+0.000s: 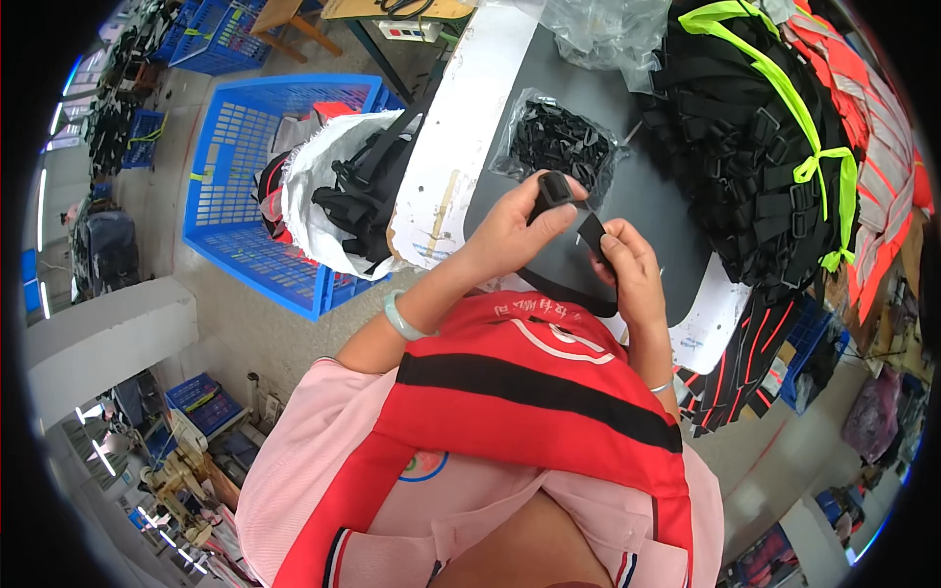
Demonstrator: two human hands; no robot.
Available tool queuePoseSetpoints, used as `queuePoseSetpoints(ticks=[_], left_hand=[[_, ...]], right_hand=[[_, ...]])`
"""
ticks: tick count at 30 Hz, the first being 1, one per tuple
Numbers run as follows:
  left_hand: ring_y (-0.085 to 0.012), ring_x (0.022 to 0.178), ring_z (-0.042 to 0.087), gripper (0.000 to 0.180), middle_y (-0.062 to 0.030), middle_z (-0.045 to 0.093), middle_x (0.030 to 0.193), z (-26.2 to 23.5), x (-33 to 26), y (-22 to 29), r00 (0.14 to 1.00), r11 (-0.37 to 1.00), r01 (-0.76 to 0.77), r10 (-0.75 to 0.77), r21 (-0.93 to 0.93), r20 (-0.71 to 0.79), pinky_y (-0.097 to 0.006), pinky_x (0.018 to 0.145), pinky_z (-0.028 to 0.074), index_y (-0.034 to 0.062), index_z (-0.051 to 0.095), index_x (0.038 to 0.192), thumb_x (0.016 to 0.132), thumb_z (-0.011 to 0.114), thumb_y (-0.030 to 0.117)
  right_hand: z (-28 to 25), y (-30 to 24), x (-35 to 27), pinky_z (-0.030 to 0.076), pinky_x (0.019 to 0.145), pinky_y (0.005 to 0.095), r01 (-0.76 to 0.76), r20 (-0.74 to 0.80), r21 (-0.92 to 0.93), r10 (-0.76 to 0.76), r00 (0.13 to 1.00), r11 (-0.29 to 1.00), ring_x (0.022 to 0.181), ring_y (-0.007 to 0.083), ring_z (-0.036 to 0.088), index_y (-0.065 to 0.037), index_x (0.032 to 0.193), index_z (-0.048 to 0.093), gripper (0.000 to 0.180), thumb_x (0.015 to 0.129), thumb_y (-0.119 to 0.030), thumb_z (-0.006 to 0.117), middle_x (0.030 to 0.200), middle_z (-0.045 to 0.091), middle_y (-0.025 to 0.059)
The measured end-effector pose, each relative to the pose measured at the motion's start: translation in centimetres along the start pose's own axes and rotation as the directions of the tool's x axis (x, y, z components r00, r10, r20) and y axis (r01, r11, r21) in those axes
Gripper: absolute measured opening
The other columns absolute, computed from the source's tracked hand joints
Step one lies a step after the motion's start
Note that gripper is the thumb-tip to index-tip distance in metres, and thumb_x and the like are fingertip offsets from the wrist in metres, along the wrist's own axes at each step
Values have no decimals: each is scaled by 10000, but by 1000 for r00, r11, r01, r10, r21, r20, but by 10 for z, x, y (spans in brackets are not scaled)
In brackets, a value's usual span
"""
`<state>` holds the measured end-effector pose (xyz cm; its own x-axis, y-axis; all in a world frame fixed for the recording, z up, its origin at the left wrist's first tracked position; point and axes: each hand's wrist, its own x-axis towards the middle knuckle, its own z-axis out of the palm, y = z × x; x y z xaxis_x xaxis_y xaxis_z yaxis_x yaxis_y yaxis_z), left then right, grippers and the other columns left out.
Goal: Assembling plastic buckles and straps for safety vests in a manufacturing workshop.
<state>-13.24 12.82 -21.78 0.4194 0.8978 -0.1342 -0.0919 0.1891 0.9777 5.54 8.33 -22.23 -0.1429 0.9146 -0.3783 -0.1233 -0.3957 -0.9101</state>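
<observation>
1. Strap and buckle meet between the two hands, above the near edge of the dark grey desk — a small black plastic buckle in the left hand, the free end of a flat black webbing strap in the right hand.
2. Left fingers are clenched on the buckle, thumb on its near side and fingertips curled over the top, so its face is partly hidden.
3. Right fingers pinch the strap just below its tip; the strap's long axis runs up and to the left from that pinch, straight at the buckle.
4. The strap tip lies just beside the lower right edge of the buckle; I cannot tell whether they touch or whether the tip has entered a slot.
5. The buckle sits up and left of the right fingers, the strap down and right of the left ones — each hand is nearest its own piece.
6. The rest of the strap drops from the right hand toward a red fabric bag with a black band lying in the lap.
7. Behind the hands, on the desk, lies a clear plastic bag of black buckles, with a heap of black straps tied with neon yellow tape to the right.
8. A blue plastic crate stands on the floor to the left.
</observation>
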Motion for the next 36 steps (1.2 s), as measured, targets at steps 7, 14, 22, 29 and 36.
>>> queuePoseSetpoints(ticks=[7,14,22,29,36], left_hand=[[-223,965,604,561,-108,610,1048,2,-8,6,942,959,-214,152,187,299,-309,878,438,60,348,1401,906,571,200],[-272,989,609,657,-135,607,1091,3,-9,6,924,930,-249,144,271,355,-325,886,443,41,238,1447,921,558,271],[-371,972,591,696,-152,575,1111,7,-5,3,914,827,-342,182,446,363,-389,829,471,73,221,1456,904,567,319],[-352,805,588,403,-136,576,957,4,-3,9,936,623,-315,79,716,344,-413,676,480,33,568,1119,817,663,282],[-224,690,562,382,-82,581,796,2,-15,33,935,781,-353,281,515,215,-302,607,442,32,662,1004,680,795,184]], right_hand=[[4,-11,1,247,508,159,-118,241,335,36,970,935,594,3,339,-87,873,526,93,920,-166,516,716,450,-75],[-3,-3,-1,240,503,171,-127,304,472,-26,952,873,566,15,321,-77,891,518,109,926,-181,520,694,435,-72],[-3,-7,-5,247,513,169,-159,363,392,7,932,906,580,13,323,-68,926,518,99,941,-164,499,712,432,-67],[12,-20,-10,347,583,169,128,14,248,-136,991,960,679,13,411,-33,1202,532,273,951,-131,484,873,572,-32],[-10,-20,-6,413,834,246,450,222,-64,-427,877,891,951,150,546,-24,983,631,126,898,-47,541,1077,585,77]])
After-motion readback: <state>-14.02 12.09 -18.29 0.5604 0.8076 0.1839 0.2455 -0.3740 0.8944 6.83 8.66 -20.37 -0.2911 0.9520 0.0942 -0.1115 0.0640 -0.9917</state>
